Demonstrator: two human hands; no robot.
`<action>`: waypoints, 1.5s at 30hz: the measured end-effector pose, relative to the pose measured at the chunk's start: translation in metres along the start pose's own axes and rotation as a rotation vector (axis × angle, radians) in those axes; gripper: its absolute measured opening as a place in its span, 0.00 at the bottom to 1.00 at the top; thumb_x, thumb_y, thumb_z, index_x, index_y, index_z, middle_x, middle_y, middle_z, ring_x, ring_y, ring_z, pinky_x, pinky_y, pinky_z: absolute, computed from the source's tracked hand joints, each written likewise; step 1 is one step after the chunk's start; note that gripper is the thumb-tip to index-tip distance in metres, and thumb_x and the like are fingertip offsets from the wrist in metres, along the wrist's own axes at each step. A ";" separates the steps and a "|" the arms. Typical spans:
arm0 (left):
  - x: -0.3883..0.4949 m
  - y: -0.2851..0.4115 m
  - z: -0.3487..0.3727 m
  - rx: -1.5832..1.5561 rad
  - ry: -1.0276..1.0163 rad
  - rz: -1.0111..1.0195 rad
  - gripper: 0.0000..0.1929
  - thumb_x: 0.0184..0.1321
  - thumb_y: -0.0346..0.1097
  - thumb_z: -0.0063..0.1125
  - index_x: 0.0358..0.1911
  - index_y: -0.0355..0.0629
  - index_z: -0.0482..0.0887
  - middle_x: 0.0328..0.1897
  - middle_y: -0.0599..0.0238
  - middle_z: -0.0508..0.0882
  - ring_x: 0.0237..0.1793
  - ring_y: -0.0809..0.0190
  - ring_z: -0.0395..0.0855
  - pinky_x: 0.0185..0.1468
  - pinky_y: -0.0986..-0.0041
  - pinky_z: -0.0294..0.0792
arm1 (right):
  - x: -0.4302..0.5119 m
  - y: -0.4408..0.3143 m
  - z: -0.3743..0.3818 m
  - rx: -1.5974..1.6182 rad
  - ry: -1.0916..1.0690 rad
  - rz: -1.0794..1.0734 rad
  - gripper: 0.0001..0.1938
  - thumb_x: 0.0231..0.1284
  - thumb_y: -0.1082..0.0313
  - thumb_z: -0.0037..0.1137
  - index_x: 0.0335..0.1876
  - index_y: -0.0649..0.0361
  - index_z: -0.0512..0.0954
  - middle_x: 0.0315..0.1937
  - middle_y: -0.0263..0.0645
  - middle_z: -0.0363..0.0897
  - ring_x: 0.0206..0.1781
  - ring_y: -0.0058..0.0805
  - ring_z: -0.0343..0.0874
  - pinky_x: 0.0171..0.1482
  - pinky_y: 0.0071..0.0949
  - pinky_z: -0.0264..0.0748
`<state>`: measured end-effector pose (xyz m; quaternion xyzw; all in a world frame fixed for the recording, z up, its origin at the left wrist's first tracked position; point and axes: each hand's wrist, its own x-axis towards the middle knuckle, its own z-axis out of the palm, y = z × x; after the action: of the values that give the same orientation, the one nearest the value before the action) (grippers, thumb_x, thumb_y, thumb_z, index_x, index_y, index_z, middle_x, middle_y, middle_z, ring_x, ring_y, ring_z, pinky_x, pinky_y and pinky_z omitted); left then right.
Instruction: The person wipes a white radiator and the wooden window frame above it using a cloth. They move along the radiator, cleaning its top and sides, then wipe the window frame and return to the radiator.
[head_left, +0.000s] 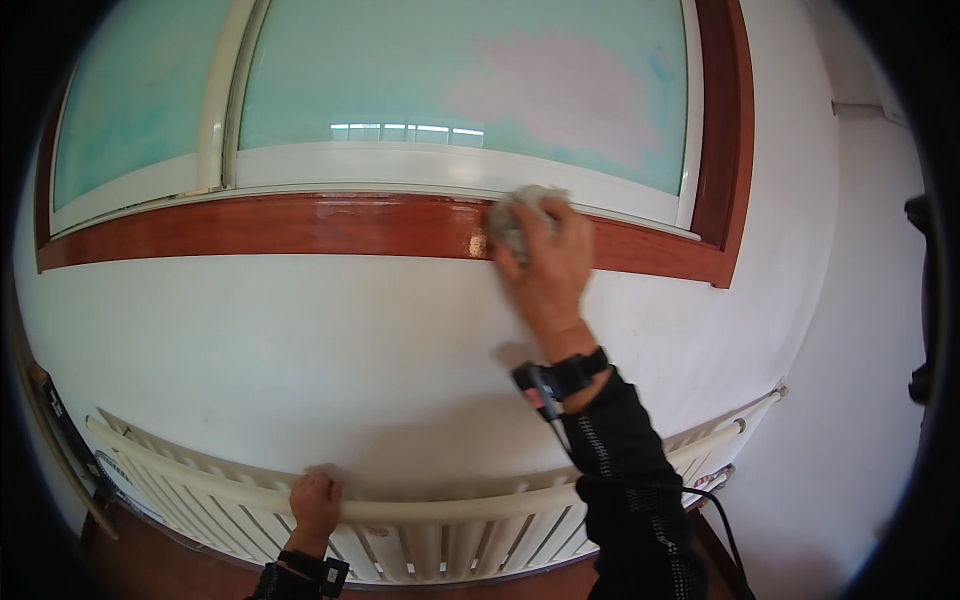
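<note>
Bunched in my right hand (551, 259) is a grey cloth (510, 225), pressed against the reddish-brown wooden window sill (360, 225). The sill looks glossy just left of the cloth. Above it stand sliding panels with white frames and frosted green glass (360, 82); the larger pane bears a pink pattern. Lower down, my left hand (315, 499) grips the top rail of a cream radiator (442, 512). Its fingertips are partly hidden behind the rail. Both wrists wear black straps with small devices.
White wall (337, 337) fills the space between sill and radiator. A black cable (724, 517) runs from my right wrist along the sleeve to the lower right. Radiator pipes (772, 394) meet the wall at right. A dark object with a wooden edge (64, 420) leans at the left, above brown flooring (150, 547).
</note>
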<state>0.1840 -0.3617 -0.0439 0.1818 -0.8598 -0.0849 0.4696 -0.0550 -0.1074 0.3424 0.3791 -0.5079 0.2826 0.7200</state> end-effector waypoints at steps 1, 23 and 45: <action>0.001 0.000 0.000 -0.013 0.009 0.011 0.11 0.58 0.39 0.67 0.27 0.46 0.78 0.28 0.59 0.81 0.36 0.44 0.79 0.40 0.51 0.70 | 0.004 -0.021 0.011 0.045 0.023 -0.013 0.28 0.38 0.70 0.77 0.53 0.49 0.83 0.53 0.42 0.76 0.53 0.44 0.76 0.53 0.42 0.76; 0.009 0.017 -0.016 -0.102 0.017 0.124 0.10 0.58 0.38 0.67 0.25 0.47 0.79 0.24 0.63 0.81 0.30 0.49 0.81 0.37 0.54 0.72 | 0.011 -0.083 0.021 0.007 -0.084 0.003 0.27 0.42 0.71 0.77 0.55 0.50 0.83 0.57 0.43 0.76 0.58 0.48 0.75 0.59 0.42 0.75; 0.003 0.012 -0.015 -0.079 0.008 0.103 0.12 0.61 0.41 0.66 0.25 0.48 0.78 0.27 0.63 0.81 0.33 0.50 0.81 0.37 0.56 0.73 | 0.026 -0.115 0.027 0.119 -0.237 -0.162 0.34 0.33 0.74 0.77 0.56 0.50 0.82 0.60 0.42 0.75 0.59 0.49 0.75 0.60 0.46 0.74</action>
<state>0.1926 -0.3515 -0.0296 0.1189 -0.8622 -0.0937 0.4835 0.0306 -0.1924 0.3426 0.4914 -0.5396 0.2064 0.6518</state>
